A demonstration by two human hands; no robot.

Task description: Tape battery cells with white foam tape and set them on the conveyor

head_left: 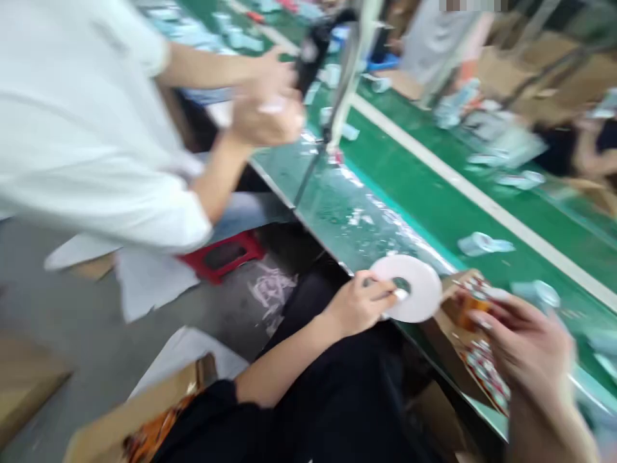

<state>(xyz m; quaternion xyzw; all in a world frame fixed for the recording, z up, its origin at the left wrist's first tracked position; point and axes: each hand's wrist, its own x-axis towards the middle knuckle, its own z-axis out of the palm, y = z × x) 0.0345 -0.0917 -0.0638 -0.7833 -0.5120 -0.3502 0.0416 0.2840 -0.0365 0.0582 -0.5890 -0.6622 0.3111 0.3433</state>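
Note:
My left hand [364,299] is closed on the near edge of a flat white roll [418,299], round with a hole in its middle, with a finger reaching to the hole. My right hand [535,347] is closed around a small orange cylinder [475,310], blurred, just above an open cardboard box [443,331]. In that box lie many small red, white and silvery pieces [484,370], too blurred to name. Just behind my right hand a pale blue rolled item [540,296] lies on the green surface.
At my left a co-worker in a white shirt [96,128] holds a black tool [313,58]. A green conveyor [409,161] carries pale blue items. A metal post [354,77] stands at the bench edge. A red stool [226,257] and an open carton [144,411] are below.

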